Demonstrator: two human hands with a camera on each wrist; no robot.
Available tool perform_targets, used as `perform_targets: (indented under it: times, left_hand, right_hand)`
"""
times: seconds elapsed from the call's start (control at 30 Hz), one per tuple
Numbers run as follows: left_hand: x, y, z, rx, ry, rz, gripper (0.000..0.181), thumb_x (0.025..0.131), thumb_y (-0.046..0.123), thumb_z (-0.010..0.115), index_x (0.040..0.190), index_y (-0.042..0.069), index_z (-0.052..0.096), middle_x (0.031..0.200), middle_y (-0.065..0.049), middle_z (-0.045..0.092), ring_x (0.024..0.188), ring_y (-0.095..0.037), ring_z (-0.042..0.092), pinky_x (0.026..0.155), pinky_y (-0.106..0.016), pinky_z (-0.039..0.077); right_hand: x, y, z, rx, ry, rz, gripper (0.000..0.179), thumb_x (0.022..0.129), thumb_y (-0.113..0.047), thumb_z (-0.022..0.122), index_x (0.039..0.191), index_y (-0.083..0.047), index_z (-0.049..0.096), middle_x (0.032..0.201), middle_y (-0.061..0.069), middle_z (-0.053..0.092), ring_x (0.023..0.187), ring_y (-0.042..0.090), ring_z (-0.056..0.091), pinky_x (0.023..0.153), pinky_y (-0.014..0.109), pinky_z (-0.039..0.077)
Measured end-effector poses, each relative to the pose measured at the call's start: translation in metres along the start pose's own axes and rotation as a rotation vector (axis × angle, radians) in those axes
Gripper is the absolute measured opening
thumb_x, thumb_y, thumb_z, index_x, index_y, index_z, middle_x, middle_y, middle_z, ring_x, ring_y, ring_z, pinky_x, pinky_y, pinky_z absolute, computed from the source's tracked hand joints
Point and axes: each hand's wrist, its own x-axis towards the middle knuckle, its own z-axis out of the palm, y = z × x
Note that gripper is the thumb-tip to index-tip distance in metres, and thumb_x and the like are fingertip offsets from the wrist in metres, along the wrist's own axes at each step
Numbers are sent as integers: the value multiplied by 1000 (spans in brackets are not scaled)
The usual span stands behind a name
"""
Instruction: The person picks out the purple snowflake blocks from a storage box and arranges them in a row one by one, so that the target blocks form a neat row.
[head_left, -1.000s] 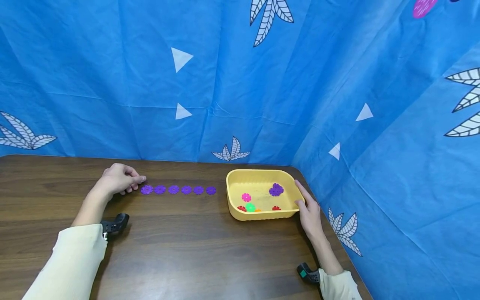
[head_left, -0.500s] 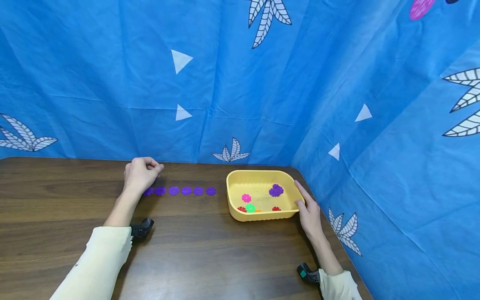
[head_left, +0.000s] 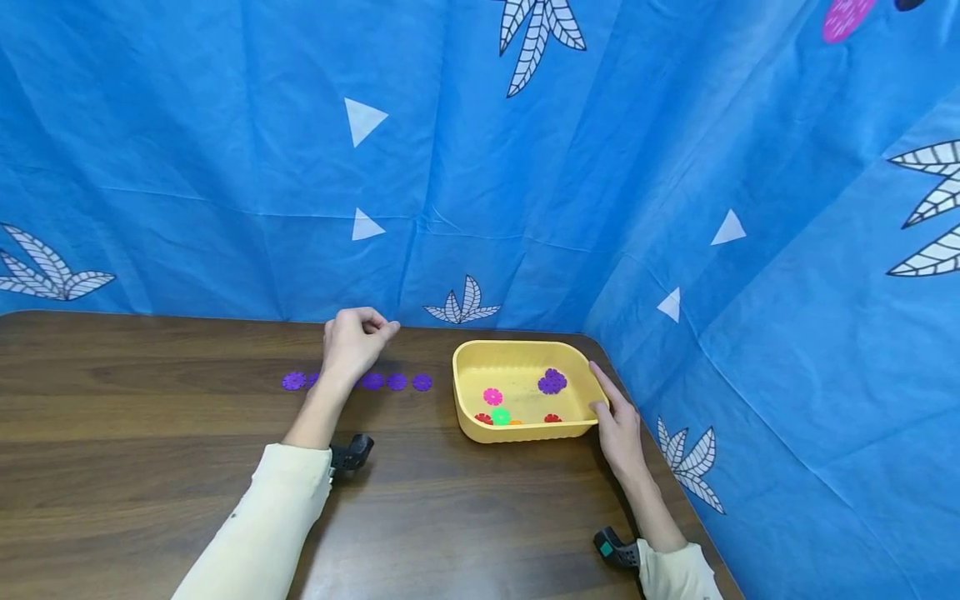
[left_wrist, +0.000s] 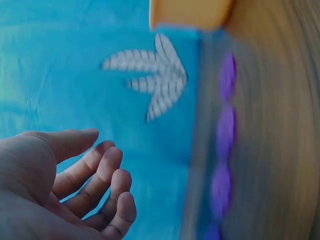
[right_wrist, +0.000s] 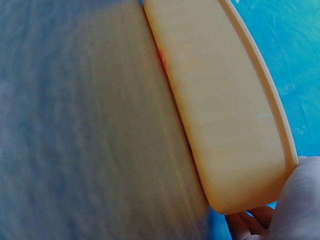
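Observation:
My left hand [head_left: 352, 342] is in the air above a row of purple snowflake discs [head_left: 372, 381], its fingers loosely curled. In the left wrist view nothing sits between the thumb and the fingertips [left_wrist: 114, 155]. The forearm hides part of the row in the head view. At the right, my right hand [head_left: 618, 425] grips the right end of a yellow plastic basket [head_left: 480, 431], thumb over the rim. Inside the basket lie a small cluster of purple discs [head_left: 552, 382], a pink disc [head_left: 492, 396], a green disc [head_left: 501, 415] and red discs [head_left: 552, 417].
The brown wooden table [head_left: 420, 517] meets a blue curtain [head_left: 300, 167] along its back edge and right side. The basket stands near the table's back right corner, just right of the row's end.
My left hand has lifted off the left end of the row and travelled right over the discs toward the basket. The right hand and basket have stayed put.

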Motion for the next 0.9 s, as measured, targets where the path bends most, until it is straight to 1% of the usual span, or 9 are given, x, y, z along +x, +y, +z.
perform_targets:
  times: [0.17, 0.33, 0.47, 0.57, 0.8, 0.9]
  left_hand:
    - [-4, 26, 25, -79, -29, 5, 23, 94, 29, 79, 80, 10, 78, 69, -2, 68, 74, -24, 59, 74, -38, 44]
    - [-8, 46, 44, -130, -29, 18, 22, 93, 27, 80, 77, 12, 77, 65, -1, 66, 71, -22, 59, 70, -37, 44]
    - [-12, 59, 59, -134, -39, 49, 22, 93, 26, 81, 77, 12, 77, 66, -1, 65, 70, -21, 59, 69, -37, 45]
    - [-16, 68, 72, -131, -56, 67, 23, 93, 26, 81, 76, 12, 77, 67, -1, 64, 71, -21, 59, 70, -37, 46]
    - [-26, 89, 101, -145, -115, 95, 23, 94, 26, 81, 76, 13, 76, 67, 1, 65, 69, -18, 58, 71, -35, 46]
    - [-33, 99, 114, -151, -136, 124, 22, 94, 24, 82, 76, 13, 75, 66, 1, 65, 68, -17, 58, 69, -34, 46]
  right_hand:
    - [0, 0, 2, -4, -3, -9, 62, 104, 1, 48, 160, -27, 47, 162, 3, 49, 151, 23, 44, 106, 2, 30]
    - [0, -1, 1, -1, 0, -12, 62, 104, 1, 49, 160, -27, 47, 162, 2, 49, 150, 22, 45, 107, 3, 31]
    - [0, 0, 0, -9, 4, 0, 62, 104, 0, 49, 159, -28, 47, 162, 2, 49, 151, 23, 45, 107, 3, 30]
    - [0, 1, -2, -15, 8, 5, 62, 104, 0, 49, 159, -29, 48, 162, 2, 50, 151, 23, 45, 107, 3, 30]
    - [-1, 0, -1, 5, 10, -23, 61, 105, 1, 49, 159, -26, 48, 161, 4, 50, 149, 25, 46, 106, 2, 31]
    - [-1, -1, 1, 15, 14, -38, 60, 105, 2, 49, 158, -24, 49, 160, 6, 51, 148, 26, 48, 108, 6, 34]
